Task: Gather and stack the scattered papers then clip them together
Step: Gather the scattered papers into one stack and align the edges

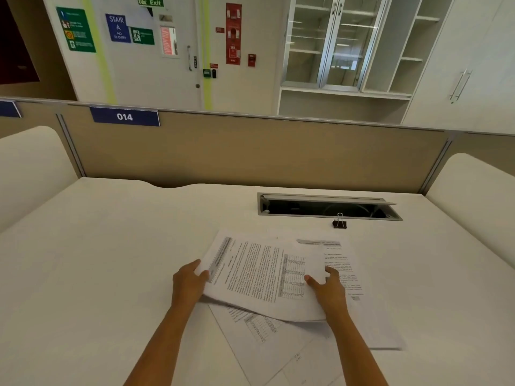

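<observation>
Right now, each line below covers one part of the desk scene.

Left hand: the left hand [189, 281] grips the left edge of the held sheets [262, 277], thumb on the printed face and fingers curled underneath.

Right hand: the right hand [328, 291] is clamped on the right edge of the same sheets, thumb lying across the table printed on the top page, fingers tucked behind.

Held sheets: a thin bundle lifted a little off the desk, turned so its text runs sideways, with the near edge sagging; more than one page edge shows at that lower border.

Right sheet: another printed sheet [359, 302] lies flat on the desk to the right, partly hidden behind the bundle and the right hand, its header toward the far side.

Near sheet: a printed sheet [259, 330] with a small table rests flat under the bundle, angled, reaching toward the near edge of the view between the two forearms.

Binder clip: a black binder clip [339, 222] stands on the desk beyond the papers, to the far right, just in front of the cable slot [328, 208], apart from every sheet.

Desk: a white desk [111, 246] bears everything; a beige partition [250, 151] with a blue label reading 014 [124, 116] closes off its far side.
</observation>
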### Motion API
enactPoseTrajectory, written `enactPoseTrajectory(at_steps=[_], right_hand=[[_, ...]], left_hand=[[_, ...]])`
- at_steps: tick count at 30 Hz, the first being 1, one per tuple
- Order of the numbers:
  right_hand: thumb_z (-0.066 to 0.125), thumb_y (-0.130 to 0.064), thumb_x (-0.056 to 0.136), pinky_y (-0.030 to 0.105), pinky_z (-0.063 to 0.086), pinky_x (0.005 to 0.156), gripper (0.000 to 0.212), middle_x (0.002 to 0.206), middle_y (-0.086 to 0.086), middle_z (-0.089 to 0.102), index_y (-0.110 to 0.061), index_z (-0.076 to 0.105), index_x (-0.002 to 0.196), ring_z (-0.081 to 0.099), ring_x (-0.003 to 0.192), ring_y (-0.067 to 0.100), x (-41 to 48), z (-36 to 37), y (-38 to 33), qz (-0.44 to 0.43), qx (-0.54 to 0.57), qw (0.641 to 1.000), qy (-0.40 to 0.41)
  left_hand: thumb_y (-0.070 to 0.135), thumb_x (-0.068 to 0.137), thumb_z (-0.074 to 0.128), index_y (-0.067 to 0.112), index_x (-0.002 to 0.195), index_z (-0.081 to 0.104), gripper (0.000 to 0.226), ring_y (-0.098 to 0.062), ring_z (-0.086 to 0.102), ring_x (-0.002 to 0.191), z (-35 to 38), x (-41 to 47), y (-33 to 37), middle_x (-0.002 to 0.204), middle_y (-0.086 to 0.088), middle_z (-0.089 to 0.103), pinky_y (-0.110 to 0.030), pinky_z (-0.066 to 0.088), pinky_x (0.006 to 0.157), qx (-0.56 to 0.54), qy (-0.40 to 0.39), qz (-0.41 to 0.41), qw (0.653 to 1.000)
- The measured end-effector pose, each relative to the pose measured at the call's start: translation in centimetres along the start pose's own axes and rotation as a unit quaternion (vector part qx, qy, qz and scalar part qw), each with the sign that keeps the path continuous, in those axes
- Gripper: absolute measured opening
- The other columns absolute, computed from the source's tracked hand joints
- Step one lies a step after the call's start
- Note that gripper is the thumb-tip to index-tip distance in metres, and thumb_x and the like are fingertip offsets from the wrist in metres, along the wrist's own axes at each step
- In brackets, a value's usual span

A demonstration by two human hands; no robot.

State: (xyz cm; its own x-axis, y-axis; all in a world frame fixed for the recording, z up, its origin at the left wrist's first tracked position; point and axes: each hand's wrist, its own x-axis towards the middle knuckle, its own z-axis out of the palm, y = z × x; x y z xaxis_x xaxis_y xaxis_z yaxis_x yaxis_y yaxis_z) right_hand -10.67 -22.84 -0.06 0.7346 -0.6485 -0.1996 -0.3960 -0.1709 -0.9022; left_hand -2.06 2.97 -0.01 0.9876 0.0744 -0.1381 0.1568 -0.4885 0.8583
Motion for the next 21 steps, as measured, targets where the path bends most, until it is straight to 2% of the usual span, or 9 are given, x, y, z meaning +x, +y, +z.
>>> enactPoseTrajectory(at_steps=[3, 5, 8, 10, 12, 14, 17, 19, 21], right_hand=[[0.059, -0.023, 0.089, 0.045, 0.034, 0.108, 0.063, 0.145, 0.016, 0.039, -0.01, 0.029, 0.143, 0.042, 0.13, 0.034, 0.2, -0.2, 0.0, 0.001, -0.048, 0.999, -0.013], [0.059, -0.023, 0.089, 0.044, 0.033, 0.109, 0.064, 0.147, 0.014, 0.037, -0.012, 0.028, 0.144, 0.04, 0.132, 0.032, 0.3, -0.6, 0.0, 0.01, -0.041, 0.999, -0.025], [0.064, -0.014, 0.085, 0.042, 0.042, 0.101, 0.06, 0.138, 0.012, 0.048, -0.011, 0.037, 0.139, 0.051, 0.12, 0.032, 0.5, -1.0, 0.2, 0.028, 0.009, 0.999, -0.037], [0.065, -0.011, 0.083, 0.041, 0.047, 0.096, 0.05, 0.13, 0.012, 0.057, -0.009, 0.048, 0.131, 0.057, 0.108, 0.029, 0.4, -1.4, 0.0, 0.019, 0.001, 0.999, -0.033], [0.064, -0.012, 0.084, 0.042, 0.05, 0.092, 0.041, 0.123, 0.011, 0.062, -0.009, 0.055, 0.124, 0.061, 0.102, 0.028, 0.2, -1.8, -0.4, -0.016, -0.011, 1.0, -0.009], [0.063, -0.015, 0.086, 0.042, 0.054, 0.086, 0.037, 0.117, 0.01, 0.065, -0.01, 0.056, 0.122, 0.063, 0.098, 0.028, -0.3, -2.3, -1.2, -0.063, 0.024, 0.997, 0.022], [0.061, -0.02, 0.088, 0.02, 0.055, 0.064, 0.022, 0.103, 0.001, 0.065, -0.021, 0.057, 0.109, 0.065, 0.085, 0.018, -1.5, -3.0, -2.9, -0.159, 0.134, 0.976, 0.058], [0.061, -0.022, 0.088, 0.028, 0.057, 0.069, 0.013, 0.099, -0.002, 0.067, -0.028, 0.057, 0.098, 0.066, 0.087, 0.017, -1.8, -3.1, -3.5, -0.19, 0.177, 0.964, 0.056], [0.063, -0.021, 0.087, 0.037, 0.057, 0.076, 0.015, 0.1, 0.002, 0.068, -0.025, 0.06, 0.101, 0.066, 0.091, 0.021, -1.9, -3.1, -3.5, -0.198, 0.18, 0.962, 0.049]], left_hand=[[0.016, 0.092, 0.052, -0.002, 0.129, 0.05, 0.041, -0.033, 0.052, 0.12, -0.1, 0.1, 0.5, 0.133, -0.019, 0.053, -0.036, 0.042, 0.1, 0.04, 0.015, 0.003, 0.999], [0.017, 0.093, 0.05, -0.001, 0.121, 0.056, 0.034, -0.033, 0.056, 0.114, -0.4, 0.4, 0.9, 0.127, -0.019, 0.059, -0.036, 0.044, 0.095, 0.047, 0.026, -0.012, 0.998], [0.015, 0.092, 0.051, -0.002, 0.122, 0.055, 0.035, -0.034, 0.053, 0.116, -0.7, 0.9, 1.2, 0.13, -0.018, 0.056, -0.037, 0.041, 0.096, 0.053, 0.004, -0.039, 0.998], [0.012, 0.091, 0.052, -0.001, 0.127, 0.052, 0.038, -0.033, 0.052, 0.119, -0.8, 1.0, 1.4, 0.133, -0.018, 0.054, -0.035, 0.04, 0.097, 0.048, -0.026, -0.029, 0.998], [0.009, 0.091, 0.053, 0.001, 0.125, 0.055, 0.035, -0.03, 0.056, 0.111, -0.8, 0.8, 1.7, 0.127, -0.017, 0.059, -0.032, 0.042, 0.089, 0.011, -0.038, 0.0, 0.999], [0.007, 0.09, 0.054, 0.005, 0.122, 0.058, 0.032, -0.024, 0.056, 0.101, -0.8, 0.5, 2.3, 0.122, -0.016, 0.061, -0.029, 0.041, 0.085, -0.057, -0.022, 0.034, 0.998], [0.008, 0.091, 0.053, 0.01, 0.124, 0.051, 0.033, -0.02, 0.056, 0.101, -0.4, -0.1, 3.7, 0.119, -0.007, 0.06, -0.032, 0.045, 0.089, -0.133, 0.022, 0.107, 0.985], [0.012, 0.093, 0.051, 0.012, 0.126, 0.046, 0.034, -0.021, 0.057, 0.101, 0.0, -0.5, 4.6, 0.114, 0.0, 0.058, -0.037, 0.049, 0.089, -0.159, 0.023, 0.141, 0.977], [0.015, 0.092, 0.052, 0.012, 0.124, 0.044, 0.033, -0.018, 0.058, 0.096, 0.3, -0.5, 5.0, 0.107, 0.003, 0.059, -0.032, 0.052, 0.08, -0.183, 0.016, 0.16, 0.97]])
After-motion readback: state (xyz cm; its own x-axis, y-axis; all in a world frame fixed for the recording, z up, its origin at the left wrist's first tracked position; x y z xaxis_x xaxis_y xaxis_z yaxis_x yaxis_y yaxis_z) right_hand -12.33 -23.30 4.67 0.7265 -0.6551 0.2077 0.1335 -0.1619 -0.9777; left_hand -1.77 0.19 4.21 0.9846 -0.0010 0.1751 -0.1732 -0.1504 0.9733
